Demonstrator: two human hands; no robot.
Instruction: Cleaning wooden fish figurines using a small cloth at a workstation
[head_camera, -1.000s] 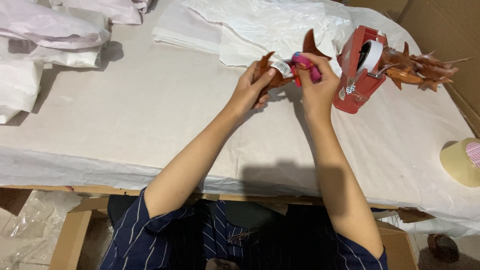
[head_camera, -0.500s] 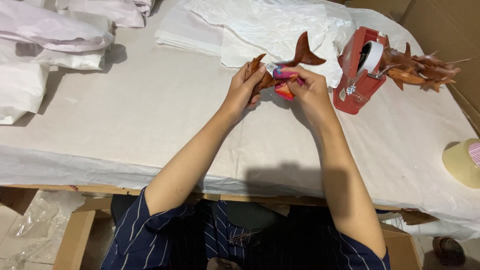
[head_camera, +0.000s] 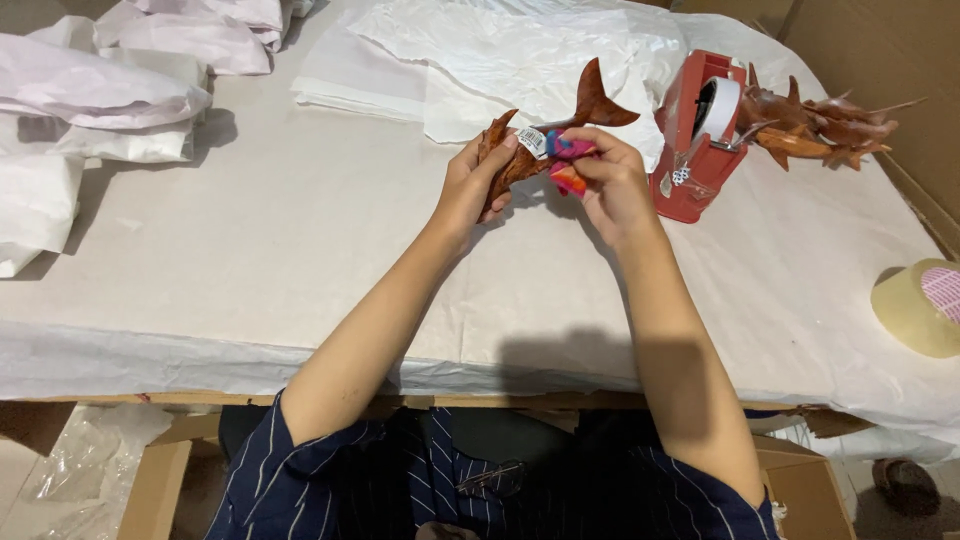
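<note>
The carved wooden fish (head_camera: 560, 135), brown with a forked tail pointing toward 1 o'clock, is held above the middle of the worktop (head_camera: 300, 260), a small white label stuck on its flank. The left hand (head_camera: 475, 185) is clamped round the head end, and the right hand (head_camera: 610, 185) is pinched on a pink and orange cloth (head_camera: 568, 160) pressed against the body. My judgement is that the thin tail and fins could snap if the fish slips and drops, since only the front is firmly gripped, and rubbing near the label could lift or tear it. At 3 o'clock, close by, stands a red tape dispenser (head_camera: 690, 150) whose toothed edge could catch the right wrist; behind it lie more wooden fish (head_camera: 815, 125). White wrapping sheets (head_camera: 500, 50) lie at 12 o'clock, a tape roll (head_camera: 915, 310) farther off at 4 o'clock.
</note>
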